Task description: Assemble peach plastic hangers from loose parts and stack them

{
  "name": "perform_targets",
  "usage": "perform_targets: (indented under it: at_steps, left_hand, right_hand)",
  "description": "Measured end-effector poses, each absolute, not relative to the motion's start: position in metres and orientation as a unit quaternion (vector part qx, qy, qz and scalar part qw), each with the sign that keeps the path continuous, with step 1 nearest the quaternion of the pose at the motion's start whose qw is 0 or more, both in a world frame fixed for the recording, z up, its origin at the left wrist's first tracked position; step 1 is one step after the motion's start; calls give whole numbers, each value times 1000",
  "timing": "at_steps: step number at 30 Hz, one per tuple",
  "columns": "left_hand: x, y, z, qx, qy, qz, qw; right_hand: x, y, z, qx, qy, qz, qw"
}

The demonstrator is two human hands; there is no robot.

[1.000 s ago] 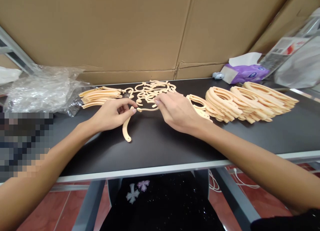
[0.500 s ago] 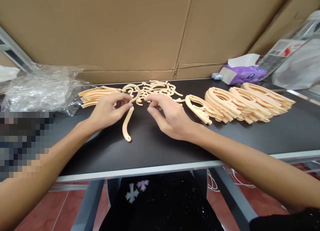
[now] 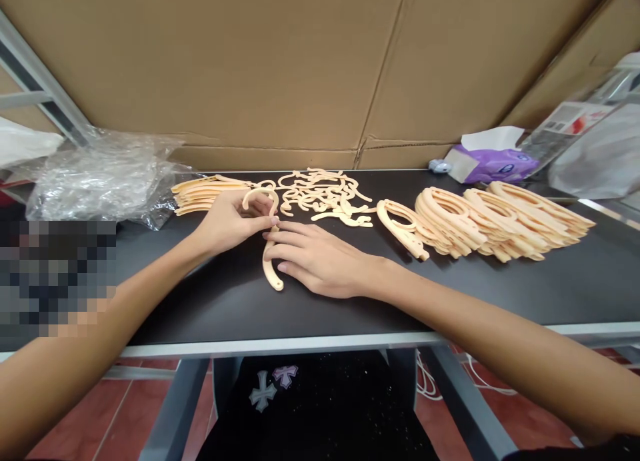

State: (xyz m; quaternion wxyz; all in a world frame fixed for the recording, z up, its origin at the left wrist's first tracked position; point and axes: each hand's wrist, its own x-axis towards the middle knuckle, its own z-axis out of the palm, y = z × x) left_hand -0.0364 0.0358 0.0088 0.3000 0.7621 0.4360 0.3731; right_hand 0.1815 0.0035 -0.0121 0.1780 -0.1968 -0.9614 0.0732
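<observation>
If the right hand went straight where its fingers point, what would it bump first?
Probably the lower curved piece; the right hand seems to be touching it, though depth is unclear.

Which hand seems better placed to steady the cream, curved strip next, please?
Probably the right hand: its fingers lie over that cream, curved strip, while the left hand pinches the cream, hook-shaped piece.
</observation>
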Motion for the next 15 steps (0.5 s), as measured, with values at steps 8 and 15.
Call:
perform_targets:
  at_steps: [8,15]
  left_hand:
    - [-37,37,14,747,436,393,313]
    - [-42,42,15,725,417,413,359]
  right_hand:
    - [184,-1,-9,-244,-950,53,190]
    - [191,1,-4,-370,-912,-33,173]
